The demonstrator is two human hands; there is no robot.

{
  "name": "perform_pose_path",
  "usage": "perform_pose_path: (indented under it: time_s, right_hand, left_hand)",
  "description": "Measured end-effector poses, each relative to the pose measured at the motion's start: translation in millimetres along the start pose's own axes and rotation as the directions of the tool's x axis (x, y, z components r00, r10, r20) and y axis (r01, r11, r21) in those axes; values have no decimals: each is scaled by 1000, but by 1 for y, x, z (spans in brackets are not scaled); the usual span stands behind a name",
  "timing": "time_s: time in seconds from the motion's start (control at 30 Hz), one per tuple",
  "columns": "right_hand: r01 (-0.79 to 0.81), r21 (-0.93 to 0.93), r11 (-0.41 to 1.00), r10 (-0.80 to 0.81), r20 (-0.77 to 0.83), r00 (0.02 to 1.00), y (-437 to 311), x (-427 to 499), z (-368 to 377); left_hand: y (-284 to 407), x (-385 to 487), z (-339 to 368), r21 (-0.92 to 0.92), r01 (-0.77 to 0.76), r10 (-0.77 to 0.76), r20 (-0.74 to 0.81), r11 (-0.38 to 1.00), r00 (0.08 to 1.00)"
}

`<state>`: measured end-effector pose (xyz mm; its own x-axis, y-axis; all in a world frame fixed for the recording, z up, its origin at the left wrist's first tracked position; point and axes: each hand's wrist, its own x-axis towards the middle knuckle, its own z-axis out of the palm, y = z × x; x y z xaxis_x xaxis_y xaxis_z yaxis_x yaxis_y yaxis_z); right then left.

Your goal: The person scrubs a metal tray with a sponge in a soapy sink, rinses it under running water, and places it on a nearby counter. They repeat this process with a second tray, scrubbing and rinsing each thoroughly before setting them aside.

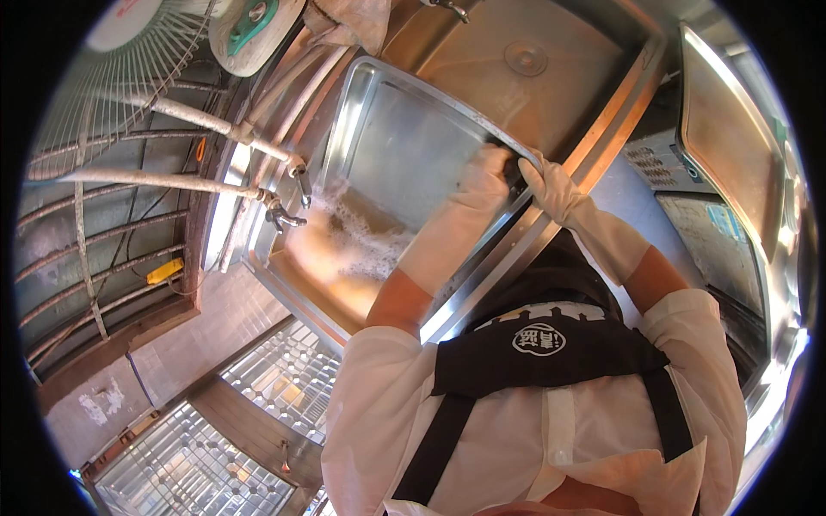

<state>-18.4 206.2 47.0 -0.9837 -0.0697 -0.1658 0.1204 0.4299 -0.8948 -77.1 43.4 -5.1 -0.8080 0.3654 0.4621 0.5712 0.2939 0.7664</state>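
A large rectangular metal tray (400, 148) stands tilted in the left basin of a stainless steel sink, its lower part in soapy water (361, 251). Both my hands wear pale rubber gloves. My right hand (548, 184) grips the tray's rim at its near right corner. Just left of it, my left hand (487, 171) is pressed to the inside of the tray near the same corner, closed around a dark scrubbing pad (506, 151), which is blurred and mostly hidden by the fingers.
Water taps (284, 216) reach over the basin from the left. Beyond the tray lies a second sink basin (516, 77) with a round drain. A fan (148, 77) is at the upper left, before a barred window (97, 226). A metal panel (729, 135) stands at the right.
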Motion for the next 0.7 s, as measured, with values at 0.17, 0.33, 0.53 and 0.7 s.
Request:
perform_pose_path:
  time_s: [0.17,0.33,0.53,0.7]
  right_hand:
    - [-182,145,973,166,112,980,-11,-6,-9]
    - [-203,259,944,168,148,974,-10,-6,-9]
    - [-205,327,923,162,154,975,-4,-6,-10]
    - [-174,255,951,143,137,980,-5,-6,-11]
  left_hand:
    - [2,-24,4,-57,149,-129,265,987,956]
    - [-22,-98,-31,272,202,-297,373,941,879]
    - [-28,-215,-124,637,317,-696,523,702,491]
    - [-53,-239,-186,800,440,-908,309,409,283]
